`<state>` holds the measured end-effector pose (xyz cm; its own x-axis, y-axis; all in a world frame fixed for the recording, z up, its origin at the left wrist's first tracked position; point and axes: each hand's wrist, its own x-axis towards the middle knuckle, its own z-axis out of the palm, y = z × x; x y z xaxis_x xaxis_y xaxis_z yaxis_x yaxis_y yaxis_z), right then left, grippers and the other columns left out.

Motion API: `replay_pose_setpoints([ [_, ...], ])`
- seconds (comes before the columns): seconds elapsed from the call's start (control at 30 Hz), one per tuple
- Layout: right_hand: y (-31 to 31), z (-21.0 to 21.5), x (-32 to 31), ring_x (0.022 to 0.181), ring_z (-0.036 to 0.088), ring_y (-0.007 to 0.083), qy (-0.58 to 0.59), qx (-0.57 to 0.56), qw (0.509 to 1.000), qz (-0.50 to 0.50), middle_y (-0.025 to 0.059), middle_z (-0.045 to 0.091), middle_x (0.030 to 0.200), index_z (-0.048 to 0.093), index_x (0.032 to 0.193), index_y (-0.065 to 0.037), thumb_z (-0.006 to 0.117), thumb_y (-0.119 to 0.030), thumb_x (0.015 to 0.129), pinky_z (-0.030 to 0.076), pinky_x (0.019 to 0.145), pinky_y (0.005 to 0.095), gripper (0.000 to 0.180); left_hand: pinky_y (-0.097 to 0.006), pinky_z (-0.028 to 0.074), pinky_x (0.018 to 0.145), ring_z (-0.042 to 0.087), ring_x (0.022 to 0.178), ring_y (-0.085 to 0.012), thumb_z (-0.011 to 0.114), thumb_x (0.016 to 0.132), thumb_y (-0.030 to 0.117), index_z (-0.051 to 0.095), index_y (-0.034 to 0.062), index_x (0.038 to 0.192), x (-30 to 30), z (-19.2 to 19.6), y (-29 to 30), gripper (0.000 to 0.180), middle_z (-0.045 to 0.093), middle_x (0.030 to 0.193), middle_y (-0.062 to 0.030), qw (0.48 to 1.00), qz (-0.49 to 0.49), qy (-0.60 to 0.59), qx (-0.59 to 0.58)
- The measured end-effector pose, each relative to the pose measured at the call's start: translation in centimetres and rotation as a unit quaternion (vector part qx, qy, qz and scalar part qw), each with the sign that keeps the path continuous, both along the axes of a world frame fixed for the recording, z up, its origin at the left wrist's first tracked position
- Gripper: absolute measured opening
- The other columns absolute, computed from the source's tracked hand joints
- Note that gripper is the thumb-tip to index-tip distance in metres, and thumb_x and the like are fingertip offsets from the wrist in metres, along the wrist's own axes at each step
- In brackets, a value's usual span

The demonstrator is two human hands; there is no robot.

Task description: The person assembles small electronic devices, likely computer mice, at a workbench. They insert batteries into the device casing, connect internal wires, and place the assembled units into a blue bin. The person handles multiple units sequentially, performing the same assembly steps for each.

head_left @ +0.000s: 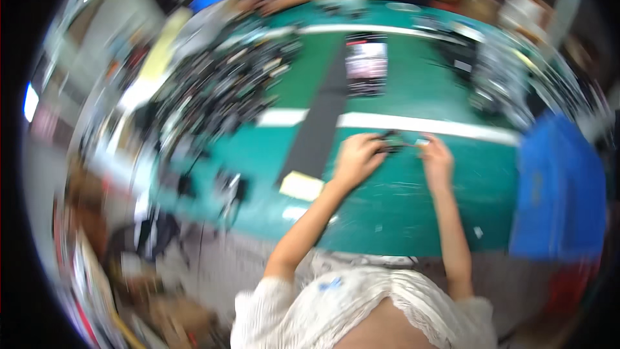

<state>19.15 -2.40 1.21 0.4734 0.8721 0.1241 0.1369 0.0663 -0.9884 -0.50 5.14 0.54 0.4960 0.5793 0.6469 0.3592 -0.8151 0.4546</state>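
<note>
Over the green table my left hand [357, 157] is closed on a small dark object [391, 142], whose kind the blur hides. To its right, my right hand [438, 160] has its fingers pinched together. A thin reddish strip [411, 145], perhaps a wire or slim tool, runs from the dark object toward these fingertips. By the fingertips a small pale piece [422, 142] shows; whether it belongs to the strip I cannot tell.
Beyond my hands lies a phone-like device [367, 64] with a lit screen. A heap of dark parts [223, 84] covers the left side. On the right stands a blue bin [558, 190]. A yellow pad [301, 185] lies on a dark strip [314, 129]. Other people's arms [284, 1] rest at the far edge.
</note>
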Motion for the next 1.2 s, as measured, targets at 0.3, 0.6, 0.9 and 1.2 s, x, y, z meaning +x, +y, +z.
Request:
replay_pose_setpoints([
  [0.3, 0.8, -3.9, 2.6, 0.064, 0.04, 0.0056, 0.209, 0.021, 0.975, 0.07, 0.0004, 0.048, 0.079, 0.051, 0.115, 0.002, 0.049, -0.015, 0.091, 0.036, 0.057, 0.0198, 0.03, -0.035, 0.037, 0.079, 0.047, 0.088, -0.025, 0.063, 0.072, 0.024, 0.054, 0.0083, 0.091, -0.5, -2.1, -0.7, 0.026, 0.051, 0.088, -0.0085, 0.997, 0.051, -0.037, -0.036],
  [0.6, 0.6, -4.0, 3.8, 0.065, 0.04, 0.005, 0.216, 0.019, 0.971, 0.097, -0.0002, 0.046, 0.082, 0.049, 0.114, 0.003, 0.049, -0.012, 0.09, 0.034, 0.056, 0.02, 0.028, -0.035, 0.037, 0.079, 0.047, 0.088, -0.0245, 0.064, 0.071, 0.023, 0.053, 0.0088, 0.09, 0.1, -2.0, -0.4, 0.026, 0.05, 0.088, -0.0077, 0.997, 0.056, -0.032, -0.049],
  [0.9, 0.6, -5.0, 3.7, 0.061, 0.036, 0.0021, 0.156, 0.008, 0.986, 0.057, -0.0014, 0.045, 0.082, 0.05, 0.107, 0.001, 0.053, -0.013, 0.088, 0.028, 0.048, 0.0172, 0.024, -0.035, 0.036, 0.079, 0.047, 0.089, -0.0241, 0.064, 0.072, 0.023, 0.053, 0.0085, 0.09, -0.2, -1.8, -0.7, 0.026, 0.05, 0.087, -0.0076, 0.996, 0.058, -0.037, -0.054],
  [1.2, 0.7, -5.2, 4.2, 0.056, 0.034, 0.0022, 0.217, 0.025, 0.975, 0.043, -0.0007, 0.046, 0.079, 0.051, 0.11, 0.004, 0.053, -0.017, 0.089, 0.029, 0.047, 0.018, 0.03, -0.035, 0.036, 0.079, 0.046, 0.088, -0.0244, 0.063, 0.072, 0.023, 0.052, 0.0082, 0.09, -0.1, -2.0, -0.4, 0.025, 0.05, 0.088, -0.0076, 0.996, 0.046, -0.045, -0.057],
])
